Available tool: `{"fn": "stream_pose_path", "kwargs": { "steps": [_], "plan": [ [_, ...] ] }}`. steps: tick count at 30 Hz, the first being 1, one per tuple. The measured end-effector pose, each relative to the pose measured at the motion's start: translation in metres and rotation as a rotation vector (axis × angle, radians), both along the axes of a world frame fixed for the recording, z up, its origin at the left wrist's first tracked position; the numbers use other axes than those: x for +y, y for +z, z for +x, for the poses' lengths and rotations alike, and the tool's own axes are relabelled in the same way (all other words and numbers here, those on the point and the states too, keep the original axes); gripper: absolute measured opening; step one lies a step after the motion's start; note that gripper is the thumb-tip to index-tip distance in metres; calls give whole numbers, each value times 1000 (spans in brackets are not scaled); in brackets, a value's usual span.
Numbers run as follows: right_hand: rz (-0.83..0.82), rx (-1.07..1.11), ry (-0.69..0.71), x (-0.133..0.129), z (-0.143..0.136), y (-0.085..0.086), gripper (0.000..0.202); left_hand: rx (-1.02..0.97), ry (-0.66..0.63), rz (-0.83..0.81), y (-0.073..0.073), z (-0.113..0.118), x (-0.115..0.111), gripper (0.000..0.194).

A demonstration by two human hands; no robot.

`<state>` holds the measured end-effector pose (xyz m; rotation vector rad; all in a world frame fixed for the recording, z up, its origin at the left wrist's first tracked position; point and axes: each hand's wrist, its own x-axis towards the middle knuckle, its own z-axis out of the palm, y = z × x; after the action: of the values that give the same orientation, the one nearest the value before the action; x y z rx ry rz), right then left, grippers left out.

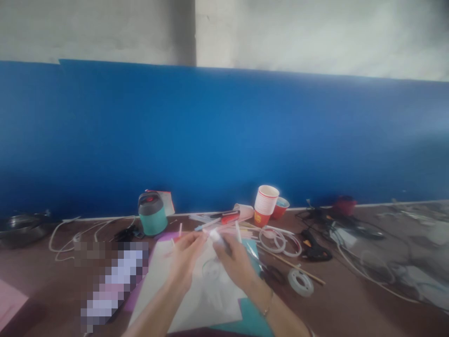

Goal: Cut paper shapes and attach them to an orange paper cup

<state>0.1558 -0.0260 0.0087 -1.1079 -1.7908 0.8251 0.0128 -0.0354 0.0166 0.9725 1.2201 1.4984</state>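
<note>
Over the white sheet of paper, my two hands meet close together. My left hand has its thumb and fingers pinched at a small pale thing too blurred to name. In my right hand, the fingers wrap round a small tube-like thing with a white end pointing left; its kind is unclear. Faint round pencil-like lines show on the paper below the hands. Beneath the paper lie teal paper and purple paper. Thin white sticks stand up just beyond the hands.
Behind are stacked paper cups, a red cup, and a teal-and-grey container. To the right lie scissors, a tape roll, a wooden stick, a black glue gun and cables. A blue partition stands behind.
</note>
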Motion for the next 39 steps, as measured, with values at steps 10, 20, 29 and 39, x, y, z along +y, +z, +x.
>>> {"fn": "stream_pose_path", "kwargs": {
  "steps": [10,20,29,39],
  "plan": [
    [8,106,-61,11,8,3,27,4,-11,-11,4,6,-1,31],
    [-91,-376,-335,38,115,14,20,72,-33,-39,4,8,-3,29],
    [-94,-607,-361,37,141,-12,41,132,-79,-36,3,10,-6,28],
    [-212,-752,-418,41,153,-28,54,204,-88,-50,0,9,-3,34]
  ]
}}
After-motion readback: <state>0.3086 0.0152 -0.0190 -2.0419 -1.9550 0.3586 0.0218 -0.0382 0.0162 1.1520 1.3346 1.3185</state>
